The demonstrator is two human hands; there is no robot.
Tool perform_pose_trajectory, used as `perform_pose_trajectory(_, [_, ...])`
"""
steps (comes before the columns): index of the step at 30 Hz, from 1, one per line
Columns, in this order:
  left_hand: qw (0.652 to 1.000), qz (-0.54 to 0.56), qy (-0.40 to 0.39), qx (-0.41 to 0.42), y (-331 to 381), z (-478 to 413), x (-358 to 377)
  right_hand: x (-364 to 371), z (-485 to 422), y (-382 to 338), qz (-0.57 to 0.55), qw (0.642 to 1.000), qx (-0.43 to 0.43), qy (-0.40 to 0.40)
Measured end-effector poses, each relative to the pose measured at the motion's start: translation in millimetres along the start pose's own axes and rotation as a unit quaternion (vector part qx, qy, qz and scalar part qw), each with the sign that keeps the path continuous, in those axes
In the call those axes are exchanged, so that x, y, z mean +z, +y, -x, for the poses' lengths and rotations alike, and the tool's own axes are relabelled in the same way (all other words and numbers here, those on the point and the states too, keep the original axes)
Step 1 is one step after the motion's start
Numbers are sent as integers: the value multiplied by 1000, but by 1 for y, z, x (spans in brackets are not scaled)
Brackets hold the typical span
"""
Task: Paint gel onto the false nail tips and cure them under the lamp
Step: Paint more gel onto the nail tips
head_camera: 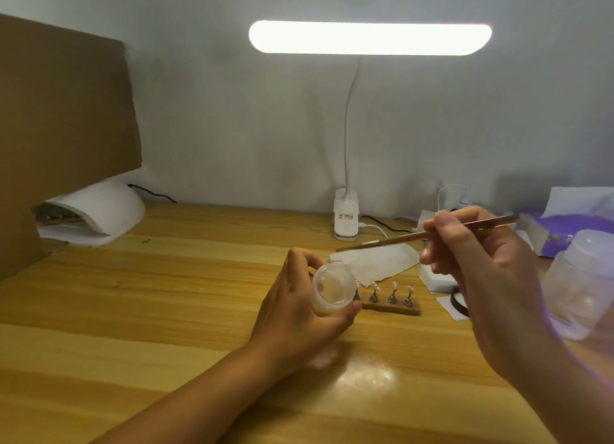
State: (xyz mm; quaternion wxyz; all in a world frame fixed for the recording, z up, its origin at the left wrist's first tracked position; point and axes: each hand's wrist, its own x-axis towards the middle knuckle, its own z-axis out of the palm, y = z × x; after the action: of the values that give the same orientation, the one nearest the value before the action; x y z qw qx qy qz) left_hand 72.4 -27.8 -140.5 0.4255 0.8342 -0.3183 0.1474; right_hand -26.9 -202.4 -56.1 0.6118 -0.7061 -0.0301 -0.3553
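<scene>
Left hand (299, 305) grips a small clear jar (334, 287), fingers curled round its far side and thumb pressed on the near lower edge. The jar is lifted off the table (149, 294) and tilted so its round face looks at the camera; cannot tell if it is lidded or open.

Right hand (481, 267) is raised to the right and pinches a thin brush (415, 236) between thumb and fingertips, the other fingers loosely curled beneath. The brush lies nearly level, tip pointing left over a crumpled tissue (375, 260). The tip is near the jar but apart from it.

Nail tips (394, 284) are pink, each on a small metal stand set in a wooden strip (392, 307) on the table between the hands. Three show clearly; one more is half hidden behind the jar, which covers the strip's left end. No hand touches them.

Curing lamp (99, 211), white and domed, sits at the back left of the table under a leaning cardboard sheet (66, 111), well apart from the tips.

A lit desk lamp (368, 38) hangs over the middle, its clip base (346, 221) at the back edge. A white box (435, 279) lies under the right hand. At far right are a clear plastic tub (584, 277) and a purple packet (571, 229)
</scene>
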Motion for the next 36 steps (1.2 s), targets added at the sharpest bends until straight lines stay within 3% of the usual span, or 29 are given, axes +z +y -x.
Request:
perform_pose_trajectory(4, [1000,6,-8,0,1,0,0,4,4,0,105,988,-106,-48])
perform_pose_trajectory(10, [1000,0,1,31,5,2,0,13,15,17,221,956,-149,-126])
perform_pose_trajectory(21, [999,-19,1,51,5,3,1,11,15,26,276,935,-172,-139])
perform_pose_trajectory(36, [998,-25,7,57,2,2,1,12,17,28,272,937,-188,-109])
